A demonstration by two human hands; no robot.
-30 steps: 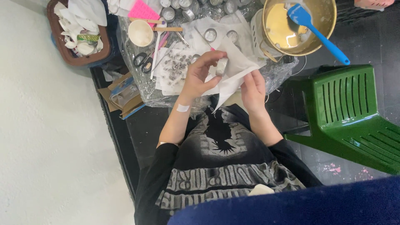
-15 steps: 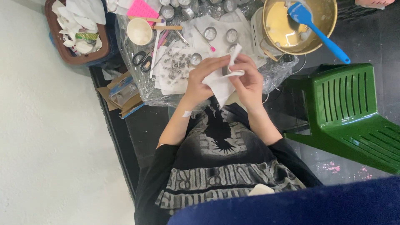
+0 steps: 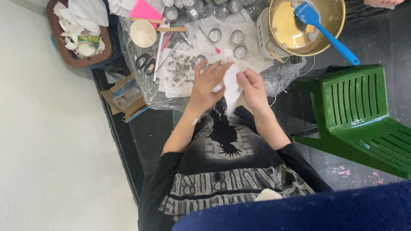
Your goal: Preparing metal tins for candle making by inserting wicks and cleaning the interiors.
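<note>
Bunching the white paper sheet, spread wide a second ago, both hands are closing on it: left hand, right hand, below the brass bowl.

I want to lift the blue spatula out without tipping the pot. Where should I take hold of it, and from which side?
Probably by the free end of the blue spatula, coming from the side of the green chair. Its blade rests inside the brass pot, while the straight handle slants out over the rim, clear of the clutter on the table and of both hands.
</note>
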